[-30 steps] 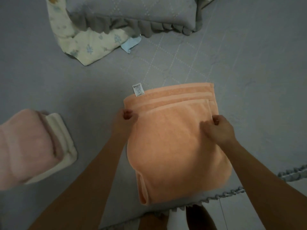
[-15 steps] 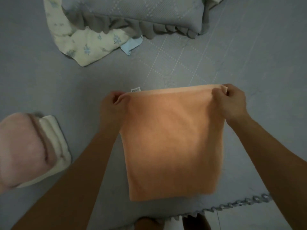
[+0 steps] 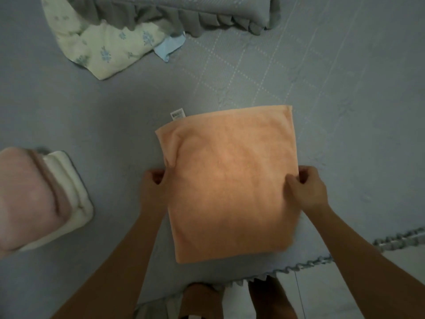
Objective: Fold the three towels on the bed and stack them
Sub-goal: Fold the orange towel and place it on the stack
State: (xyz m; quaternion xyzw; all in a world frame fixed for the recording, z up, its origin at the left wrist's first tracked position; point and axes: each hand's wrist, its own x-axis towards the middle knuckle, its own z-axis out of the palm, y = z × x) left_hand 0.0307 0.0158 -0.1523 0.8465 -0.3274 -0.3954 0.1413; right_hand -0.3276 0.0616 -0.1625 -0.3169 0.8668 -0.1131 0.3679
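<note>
The folded orange towel [image 3: 230, 180] lies flat on the grey bed cover [image 3: 345, 111]. The left hand [image 3: 153, 183] pinches its left edge, and the right hand [image 3: 307, 188] pinches its right edge. A folded pink towel [image 3: 25, 199] sits on a cream towel [image 3: 73, 199] at the left, well apart.

dim, bluish | soft blur | wide-angle bending at edges

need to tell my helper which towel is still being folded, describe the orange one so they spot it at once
On the grey-blue bed cover, look at the near edge, between the person's left hand and right hand, which grip its sides. The orange towel lies flat there as a squarish fold with a small white tag at its far left corner, unlike the pink towel stacked on the cream towel to the left.
</note>
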